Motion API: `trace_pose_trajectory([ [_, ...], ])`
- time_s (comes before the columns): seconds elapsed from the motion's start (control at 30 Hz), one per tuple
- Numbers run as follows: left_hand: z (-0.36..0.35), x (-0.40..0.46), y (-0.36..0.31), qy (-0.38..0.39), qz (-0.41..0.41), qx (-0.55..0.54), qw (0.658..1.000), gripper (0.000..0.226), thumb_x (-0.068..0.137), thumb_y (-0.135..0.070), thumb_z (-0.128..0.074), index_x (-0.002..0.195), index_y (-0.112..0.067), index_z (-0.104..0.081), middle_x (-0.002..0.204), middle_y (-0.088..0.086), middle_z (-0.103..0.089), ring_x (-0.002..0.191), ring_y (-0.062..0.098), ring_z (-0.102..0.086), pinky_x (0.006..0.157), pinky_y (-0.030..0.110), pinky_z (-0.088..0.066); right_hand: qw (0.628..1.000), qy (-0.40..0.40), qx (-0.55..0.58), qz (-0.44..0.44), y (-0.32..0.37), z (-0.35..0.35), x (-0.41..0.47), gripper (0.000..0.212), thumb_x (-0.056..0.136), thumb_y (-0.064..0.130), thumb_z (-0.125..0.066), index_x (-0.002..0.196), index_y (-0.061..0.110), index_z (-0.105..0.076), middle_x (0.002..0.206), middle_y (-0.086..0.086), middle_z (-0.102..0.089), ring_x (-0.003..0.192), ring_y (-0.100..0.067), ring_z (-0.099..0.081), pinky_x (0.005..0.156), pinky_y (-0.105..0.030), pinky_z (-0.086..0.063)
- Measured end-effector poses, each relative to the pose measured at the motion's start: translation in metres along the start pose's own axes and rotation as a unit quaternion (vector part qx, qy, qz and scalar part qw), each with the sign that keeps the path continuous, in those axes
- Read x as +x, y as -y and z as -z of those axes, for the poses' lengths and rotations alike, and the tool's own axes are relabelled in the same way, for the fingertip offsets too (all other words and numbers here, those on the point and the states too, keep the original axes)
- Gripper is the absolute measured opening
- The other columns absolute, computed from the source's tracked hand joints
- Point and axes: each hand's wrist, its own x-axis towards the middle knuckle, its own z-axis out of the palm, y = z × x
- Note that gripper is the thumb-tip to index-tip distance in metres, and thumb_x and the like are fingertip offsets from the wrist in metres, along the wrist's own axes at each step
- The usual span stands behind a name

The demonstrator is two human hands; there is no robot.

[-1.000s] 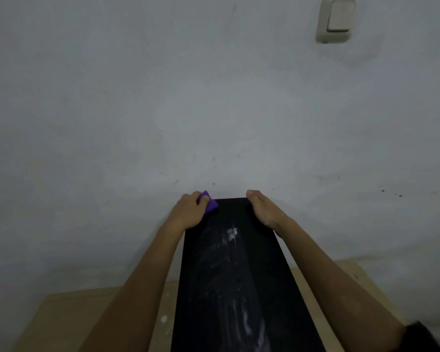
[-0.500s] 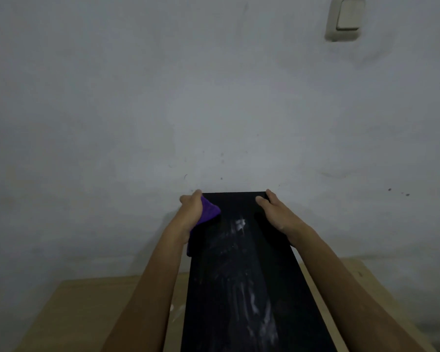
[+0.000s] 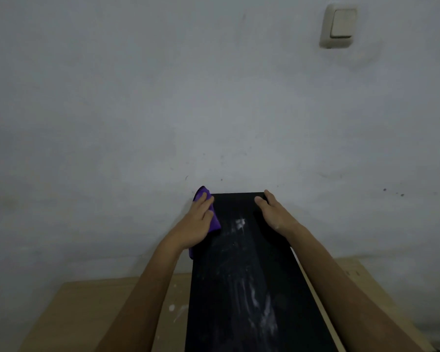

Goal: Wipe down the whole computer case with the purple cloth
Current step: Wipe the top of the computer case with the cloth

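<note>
The computer case point(image 3: 241, 275) is a long black box on the wooden desk point(image 3: 107, 306), its far end close to the grey wall point(image 3: 163, 97) at the desk's back edge. Its top panel is far from clean: pale dusty smears run down the middle, from a bright patch near the far end to broader streaks toward the desk's front edge. The purple cloth point(image 3: 214, 219) sits at the far left corner of the top, draped over the left edge. The left hand point(image 3: 197, 224) presses flat on the cloth, fingers spread and curled lightly over it. The right hand point(image 3: 272, 212) lies open and empty on the far right corner, apparently steadying the case. The two hands are apart, one on each side. Judging by the smears, the wiping is at an early stage: most of the top remains, and the sides, hidden here, cannot be judged.
</note>
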Motion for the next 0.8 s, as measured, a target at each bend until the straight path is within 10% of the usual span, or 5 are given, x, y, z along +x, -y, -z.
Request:
trace_pose_trajectory([
  [0.27,0.006,0.013,-0.016,-0.096,0.082,-0.081,0.989,0.043,0.109,-0.026,-0.03,0.15,-0.014,-0.031,0.155,0.008,-0.027,0.124,0.019,-0.041,0.101,0.029,-0.034,1.0,0.002,0.005,-0.004,0.0,0.0,0.001,0.064,0.109,0.044,-0.031,0.162,0.019,-0.006,0.169,0.0,-0.011,0.154,-0.023,-0.016,0.121,-0.033,-0.017],
  [0.37,0.002,0.041,-0.014,-0.025,0.126,-0.027,0.991,0.06,0.108,-0.029,-0.029,0.158,-0.002,-0.007,0.166,0.013,-0.004,0.144,0.031,-0.029,0.117,0.038,-0.026,1.0,-0.005,-0.003,-0.004,0.0,0.0,0.002,0.064,0.109,0.044,-0.032,0.162,0.018,-0.007,0.169,-0.002,-0.012,0.154,-0.024,-0.017,0.121,-0.034,-0.017],
  [0.5,0.005,0.055,-0.012,-0.022,0.112,-0.015,0.993,0.053,0.109,-0.028,-0.024,0.15,0.005,-0.027,0.164,0.016,-0.017,0.15,0.025,-0.02,0.123,0.034,-0.014,1.0,-0.006,-0.013,-0.003,0.0,-0.001,0.003,0.064,0.109,0.044,-0.031,0.162,0.017,-0.007,0.169,-0.003,-0.013,0.154,-0.025,-0.017,0.121,-0.034,-0.017],
  [0.8,-0.005,-0.013,-0.04,0.005,0.057,0.091,0.994,0.053,0.111,-0.027,-0.016,0.159,-0.006,-0.006,0.167,0.006,0.012,0.154,0.019,0.011,0.121,0.031,0.007,1.0,-0.004,-0.012,-0.001,0.001,-0.001,0.0,0.064,0.109,0.045,-0.03,0.162,0.018,-0.007,0.169,-0.003,-0.012,0.154,-0.026,-0.017,0.121,-0.035,-0.017],
])
